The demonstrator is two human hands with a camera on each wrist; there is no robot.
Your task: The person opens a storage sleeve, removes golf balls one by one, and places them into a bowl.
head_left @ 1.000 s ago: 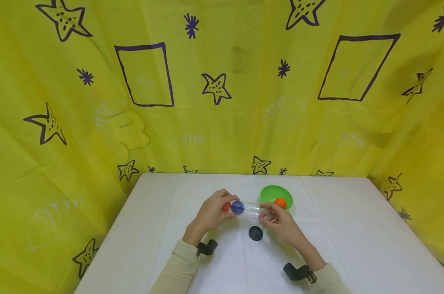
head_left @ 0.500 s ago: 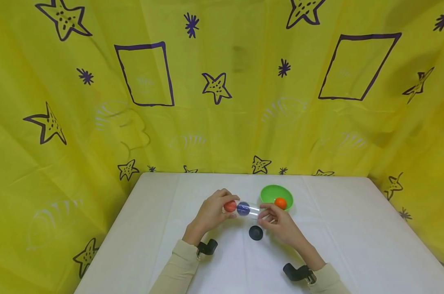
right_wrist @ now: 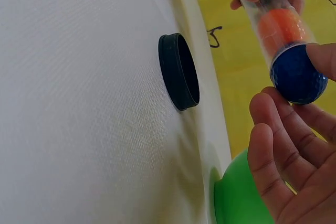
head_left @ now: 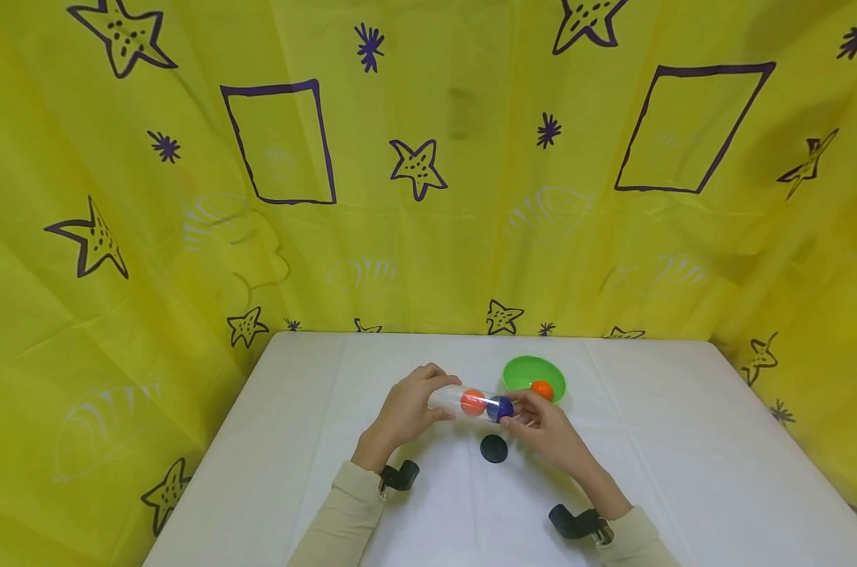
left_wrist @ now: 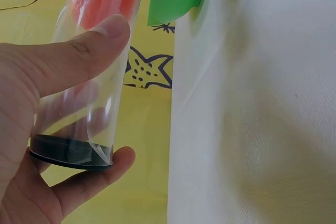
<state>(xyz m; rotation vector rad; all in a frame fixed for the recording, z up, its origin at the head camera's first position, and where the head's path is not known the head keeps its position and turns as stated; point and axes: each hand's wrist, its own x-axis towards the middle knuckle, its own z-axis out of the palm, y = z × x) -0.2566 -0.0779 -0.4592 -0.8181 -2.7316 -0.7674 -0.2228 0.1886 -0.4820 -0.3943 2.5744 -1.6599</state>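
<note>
My left hand [head_left: 409, 403] grips a clear plastic tube [left_wrist: 107, 106], its thumb across the wall and fingers behind. A black cap [left_wrist: 71, 152] closes the tube's end nearest that hand. Inside the tube lies an orange-red ball [head_left: 473, 402]. At the open mouth, a dimpled blue golf ball [right_wrist: 298, 74] sticks partly out. My right hand [head_left: 542, 424] pinches this ball between thumb and fingertips. A second black cap [right_wrist: 177, 72] lies on the table just below the tube in the head view.
Behind the right hand stands a green bowl [head_left: 519, 367] with an orange ball [head_left: 541, 390] in it. A white cloth covers the table [head_left: 315, 378]. A yellow patterned curtain [head_left: 414, 252] hangs along the back and sides.
Both balls have slid rightward along the tube, and the blue golf ball now comes out of the mouth into the right fingers. The hands have barely shifted.
</note>
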